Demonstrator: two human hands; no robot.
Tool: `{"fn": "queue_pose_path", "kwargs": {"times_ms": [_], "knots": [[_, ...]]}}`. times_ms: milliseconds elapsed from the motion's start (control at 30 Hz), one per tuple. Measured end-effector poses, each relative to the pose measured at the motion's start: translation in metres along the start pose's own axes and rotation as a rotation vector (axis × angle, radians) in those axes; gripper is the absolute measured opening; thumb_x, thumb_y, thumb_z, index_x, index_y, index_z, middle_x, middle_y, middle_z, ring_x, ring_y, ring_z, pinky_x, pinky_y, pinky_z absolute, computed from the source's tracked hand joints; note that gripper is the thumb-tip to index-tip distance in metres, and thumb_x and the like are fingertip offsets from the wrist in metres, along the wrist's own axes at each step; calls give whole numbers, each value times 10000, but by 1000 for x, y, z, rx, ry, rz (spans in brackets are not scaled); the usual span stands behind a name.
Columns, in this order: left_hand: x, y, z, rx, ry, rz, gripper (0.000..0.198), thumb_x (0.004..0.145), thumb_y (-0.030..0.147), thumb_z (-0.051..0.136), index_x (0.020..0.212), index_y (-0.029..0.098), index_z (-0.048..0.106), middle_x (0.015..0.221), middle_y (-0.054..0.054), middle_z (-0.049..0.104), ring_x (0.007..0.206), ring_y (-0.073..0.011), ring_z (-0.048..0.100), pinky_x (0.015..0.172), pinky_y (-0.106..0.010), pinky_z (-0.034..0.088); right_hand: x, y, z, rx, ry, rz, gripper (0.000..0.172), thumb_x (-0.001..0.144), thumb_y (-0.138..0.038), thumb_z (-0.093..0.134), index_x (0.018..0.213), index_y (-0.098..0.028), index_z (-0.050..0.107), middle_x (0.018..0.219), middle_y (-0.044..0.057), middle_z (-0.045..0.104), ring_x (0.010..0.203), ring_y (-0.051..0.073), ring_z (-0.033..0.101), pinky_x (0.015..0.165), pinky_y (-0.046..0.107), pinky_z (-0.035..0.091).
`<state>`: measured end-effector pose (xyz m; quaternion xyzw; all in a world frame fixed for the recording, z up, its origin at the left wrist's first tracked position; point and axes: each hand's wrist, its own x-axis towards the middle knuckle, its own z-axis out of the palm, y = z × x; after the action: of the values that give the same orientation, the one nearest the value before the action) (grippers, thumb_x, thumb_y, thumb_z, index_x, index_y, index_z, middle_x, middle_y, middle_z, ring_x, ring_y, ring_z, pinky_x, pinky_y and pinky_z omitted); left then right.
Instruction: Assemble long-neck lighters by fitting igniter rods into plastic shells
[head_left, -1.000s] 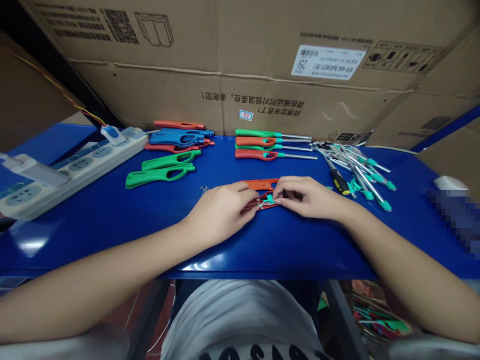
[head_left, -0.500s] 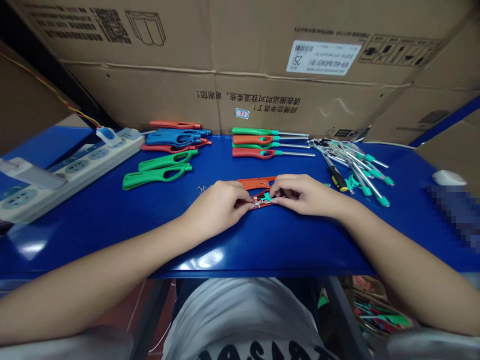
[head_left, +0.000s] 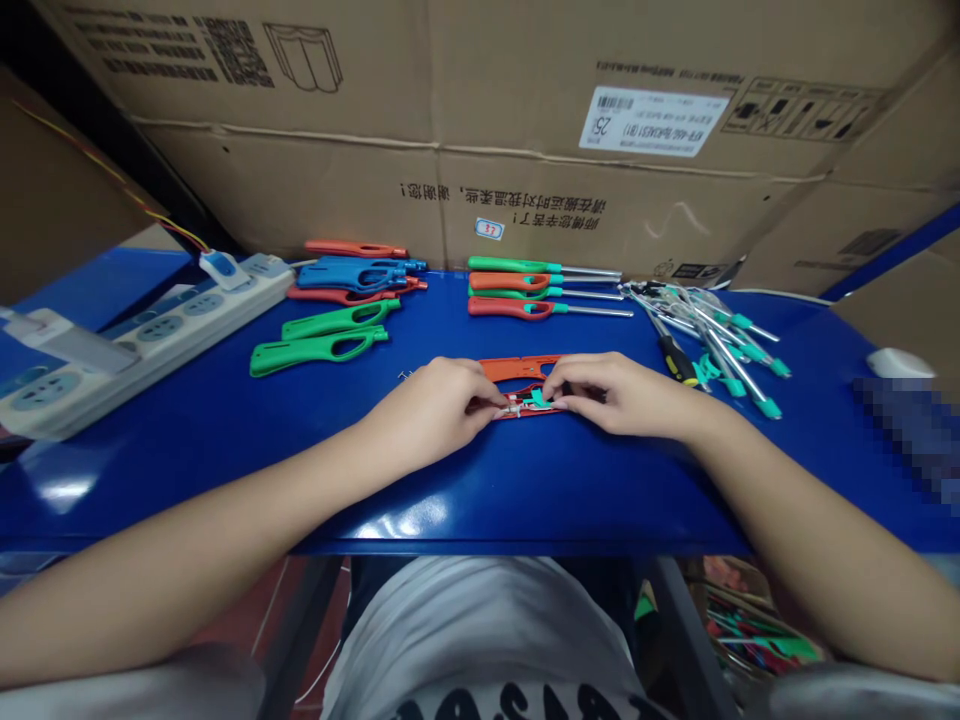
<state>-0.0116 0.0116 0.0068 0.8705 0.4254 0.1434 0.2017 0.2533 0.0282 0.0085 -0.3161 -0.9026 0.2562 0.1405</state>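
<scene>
On the blue table in front of me lies an opened red lighter half-shell (head_left: 525, 411), with small white, metal and teal parts set inside it. My left hand (head_left: 442, 405) pinches at its left end, and the fingertips cover whatever small piece is there. At the right end, my right hand (head_left: 600, 392) is closed, thumb and fingers at the teal trigger (head_left: 538, 400). Just behind, an orange half-shell (head_left: 517, 368) lies hollow side up, partly hidden by both hands. A few small screws (head_left: 406, 376) show beside my left hand.
Several lighter handles (head_left: 322, 345) lie at back left, beside a power strip (head_left: 157, 330). Lighters with metal tubes (head_left: 525, 308) line the back middle. A pile of tube parts (head_left: 720, 340) and a screwdriver (head_left: 677, 360) lie right. A cardboard box (head_left: 337, 200) stands behind.
The camera view has shifted slightly. Both hands stay at the red half-shell, with only very small finger movement; nothing has been let go or picked up visibly.
</scene>
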Motion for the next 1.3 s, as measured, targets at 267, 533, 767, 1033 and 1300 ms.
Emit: {"fn": "queue_pose_path", "kwargs": {"times_ms": [267,533,767,1033,1300], "knots": [[-6,10,-2,134,23,86,209,958,261,598,1070,234,772,984,-66,680,945,-238,640,806,-361,529,-1,-3,-1,-87,-21,28,119,970,-216,550,1008,-186,659,990,52,699,831,159,629,745,264,451],[-5,13,12,188,2,338,333,994,234,532,1316,214,615,1314,-95,631,1207,-279,578,1025,-479,489,0,-3,-1,-93,-15,48,132,966,-207,537,1008,-181,660,1006,64,704,853,178,638,763,285,457],[-2,9,18,119,24,343,313,982,169,530,1285,180,610,1266,-96,668,1191,-253,612,1037,-439,506,0,-3,1,-87,6,48,115,944,-198,562,986,-178,667,972,66,716,803,171,637,722,272,437],[3,4,23,10,49,329,248,998,132,479,1154,179,665,1155,-90,671,1127,-233,601,1023,-417,500,-1,0,-1,-9,6,16,152,912,-143,558,1003,-190,670,954,45,714,751,144,615,694,253,445],[5,4,23,-41,41,307,235,997,129,473,1125,178,664,1131,-88,646,1115,-225,580,1035,-412,481,-3,1,-6,-88,-1,61,91,878,-155,600,913,-164,684,920,54,661,709,130,571,647,242,430]]}}
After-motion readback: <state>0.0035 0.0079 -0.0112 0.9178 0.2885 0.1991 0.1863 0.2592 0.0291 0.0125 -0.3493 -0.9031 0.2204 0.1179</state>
